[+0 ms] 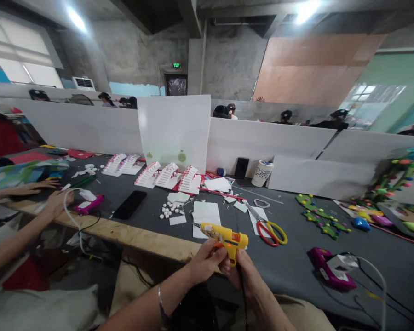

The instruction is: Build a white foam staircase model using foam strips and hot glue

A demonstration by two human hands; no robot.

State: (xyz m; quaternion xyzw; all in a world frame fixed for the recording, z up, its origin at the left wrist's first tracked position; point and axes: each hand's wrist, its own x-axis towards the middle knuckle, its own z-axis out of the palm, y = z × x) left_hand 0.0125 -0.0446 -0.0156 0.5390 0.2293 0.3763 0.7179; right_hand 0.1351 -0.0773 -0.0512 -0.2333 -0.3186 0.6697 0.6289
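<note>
A yellow hot glue gun point(232, 239) is held between both my hands over the table's front edge, its nozzle pointing left. My left hand point(207, 259) is closed around its trigger side, with the thumb by the orange trigger. Around the handle my right hand point(243, 271) is wrapped, and a black cord hangs down beside it. Just beyond the nozzle lies a white card point(206, 211). Small white foam pieces point(170, 210) are scattered left of that card. Scissors point(272, 232) with red and yellow handles rest to the right.
Several white stepped paper models point(167, 175) stand at the back. A black phone point(130, 204) lies left; a paper cup point(262, 173) stands by the divider. Purple power strip point(331, 269) is at right, with green pom-pom decorations point(319, 214) behind. A co-worker's hands point(57, 202) work at left.
</note>
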